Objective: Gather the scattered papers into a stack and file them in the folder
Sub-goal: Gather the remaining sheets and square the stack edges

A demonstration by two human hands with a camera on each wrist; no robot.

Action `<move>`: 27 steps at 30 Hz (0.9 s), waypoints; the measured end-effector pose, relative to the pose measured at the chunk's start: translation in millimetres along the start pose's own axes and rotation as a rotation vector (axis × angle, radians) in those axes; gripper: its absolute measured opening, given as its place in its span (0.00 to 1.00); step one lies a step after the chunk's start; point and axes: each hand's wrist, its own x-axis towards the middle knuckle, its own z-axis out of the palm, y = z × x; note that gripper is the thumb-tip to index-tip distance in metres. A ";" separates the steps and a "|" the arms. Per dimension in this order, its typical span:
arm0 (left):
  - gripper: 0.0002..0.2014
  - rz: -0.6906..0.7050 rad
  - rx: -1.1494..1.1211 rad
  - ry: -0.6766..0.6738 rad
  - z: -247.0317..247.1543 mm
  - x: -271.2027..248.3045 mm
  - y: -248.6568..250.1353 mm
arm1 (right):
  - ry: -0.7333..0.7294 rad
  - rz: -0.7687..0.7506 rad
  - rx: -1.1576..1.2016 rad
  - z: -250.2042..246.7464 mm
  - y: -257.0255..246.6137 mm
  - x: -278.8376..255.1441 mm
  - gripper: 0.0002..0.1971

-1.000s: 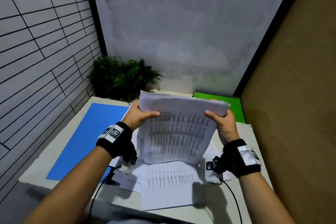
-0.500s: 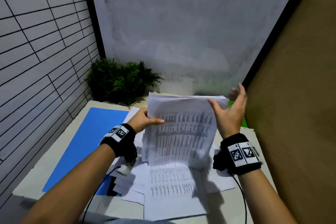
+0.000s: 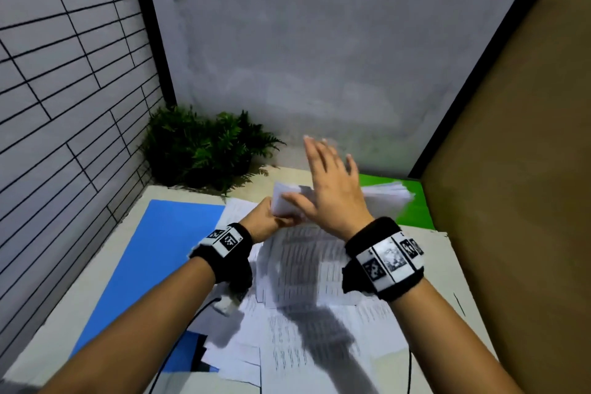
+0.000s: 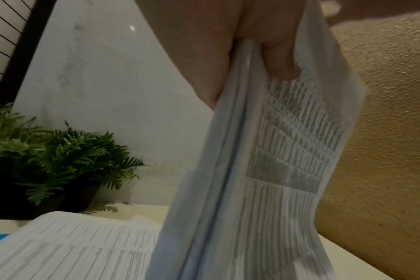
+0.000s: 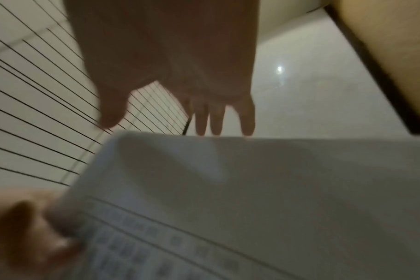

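White printed papers [image 3: 380, 198] stand gathered in a stack above the desk, pinched at one corner by the left hand [image 3: 265, 221]. Just over them the right hand [image 3: 332, 192] hovers, fingers straight and spread, apparently to tap the edges level; loose sheets [image 3: 307, 345] lie beneath.

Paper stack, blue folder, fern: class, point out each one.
Paper stack [image 4: 283, 170], left wrist view, printed top sheet.
Blue folder [image 3: 153, 253], head view, bare cover.
Fern [image 3: 204, 147], head view, middle fronds.
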 end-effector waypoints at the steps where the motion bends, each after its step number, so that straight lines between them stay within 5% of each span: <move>1: 0.16 0.001 -0.015 -0.013 -1.2 0.9 -3.5 | -0.092 0.026 -0.064 -0.9 12.3 1.3 0.42; 3: 0.18 0.001 -0.016 -0.004 -4.5 2.8 -5.1 | -0.267 0.115 -0.158 1.4 39.4 -1.8 0.35; 7: 0.15 -0.003 -0.068 0.100 -16.8 8.0 -9.5 | -0.133 0.325 -0.077 -13.2 98.1 -16.6 0.15; 11: 0.18 0.068 -0.191 0.108 -23.7 9.8 4.7 | 0.145 0.465 0.876 -6.9 117.3 -35.4 0.15; 14: 0.19 0.141 -0.247 0.133 -28.1 13.2 21.7 | 0.293 0.498 1.325 23.9 102.5 -40.0 0.32; 17: 0.07 0.206 -0.266 0.189 -41.0 8.2 42.1 | 0.517 0.493 1.400 24.5 79.1 -34.0 0.35; 19: 0.12 0.254 -0.278 0.170 -51.6 0.0 53.0 | 0.619 0.438 1.422 18.1 68.9 -32.4 0.30; 24: 0.34 0.179 -0.213 -0.031 -63.2 -15.8 26.9 | 0.480 0.439 1.370 38.5 49.5 -36.7 0.11; 27: 0.28 0.031 -0.226 0.057 -60.2 -17.6 11.0 | 0.470 0.477 1.334 46.1 43.4 -37.9 0.10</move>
